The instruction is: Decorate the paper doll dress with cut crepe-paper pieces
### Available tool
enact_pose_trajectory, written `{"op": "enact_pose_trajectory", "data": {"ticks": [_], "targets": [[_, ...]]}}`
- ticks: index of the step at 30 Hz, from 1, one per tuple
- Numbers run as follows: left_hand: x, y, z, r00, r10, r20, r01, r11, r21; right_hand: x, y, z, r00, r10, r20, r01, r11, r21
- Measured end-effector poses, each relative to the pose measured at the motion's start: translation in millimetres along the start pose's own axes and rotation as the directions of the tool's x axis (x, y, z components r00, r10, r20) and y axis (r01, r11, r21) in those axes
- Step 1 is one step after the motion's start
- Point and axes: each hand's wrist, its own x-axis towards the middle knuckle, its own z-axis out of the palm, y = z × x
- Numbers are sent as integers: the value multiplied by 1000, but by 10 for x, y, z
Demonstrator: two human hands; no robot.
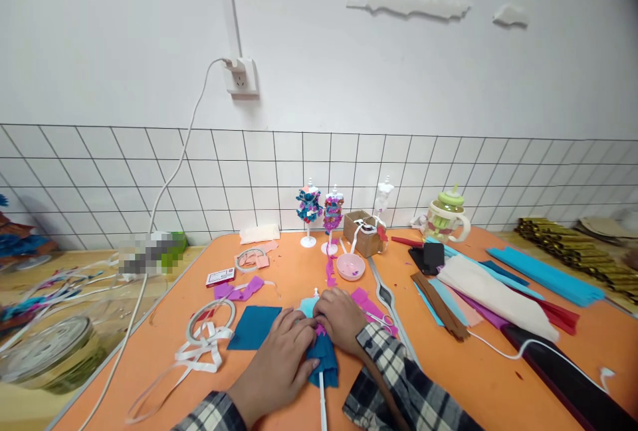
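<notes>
The slim dress form in layered teal crepe paper (325,355) looks light, its paper easily creased (I'd grip that stiff-looking white stem (322,399)). It lies on the orange bench (169,325), the left hand (280,356) grasping its skirt (329,378), the right hand (342,319) pinching near its magenta waist (320,329).

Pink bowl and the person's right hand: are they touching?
Apart. The head view shows orange tabletop between the pink bowl's near edge and the right hand's knuckles.
</notes>
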Motion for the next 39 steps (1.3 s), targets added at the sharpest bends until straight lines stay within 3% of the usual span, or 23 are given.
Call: {"op": "enact_pose_trajectory", "data": {"ticks": [8, 13, 16, 18, 20, 22, 24, 29, 36, 39], "targets": [[2, -11, 8, 999, 24, -38, -23, 999, 25, -65, 12, 11, 988, 136, -75, -136, 991, 5], [-29, -31, 1, 1000, 13, -17, -13, 1000, 14, -72, 216, -122, 917, 366, -157, -373, 928, -21], [-50, -37, -14, 1000, -1, -14, 1, 1000, 26, -138, 355, -210, 884, 416, -213, -431, 902, -27], [-61, -38, -17, 1000, -4, -7, 4, 999, 34, -208, 376, -235, 894, 353, -277, -369, 929, -9], [-69, -38, -15, 1000, -4, 1, 4, 999, 41, -282, 321, -232, 928, 204, -313, -205, 978, 32], [-72, -35, -10, 1000, 0, -9, 0, 999, 49, -343, 208, -219, 960, 42, -278, -17, 996, 90], [-72, -30, -9, 1000, 5, -24, -4, 998, 57, -381, 75, -207, 979, -41, -199, 73, 985, 158], [-77, -29, -10, 999, -23, -22, 24, 999, 43, -393, -103, -164, 993, -8, -117, 37, 968, 248], [-90, -24, -27, 998, -55, 15, 55, 998, 1, -384, -70, -139, 994, 35, -104, -2, 955, 296], [-118, -48, -97, 999, -45, -26, 45, 999, 12, -387, -73, -141, 993, 18, -117, 18, 955, 296]]}}
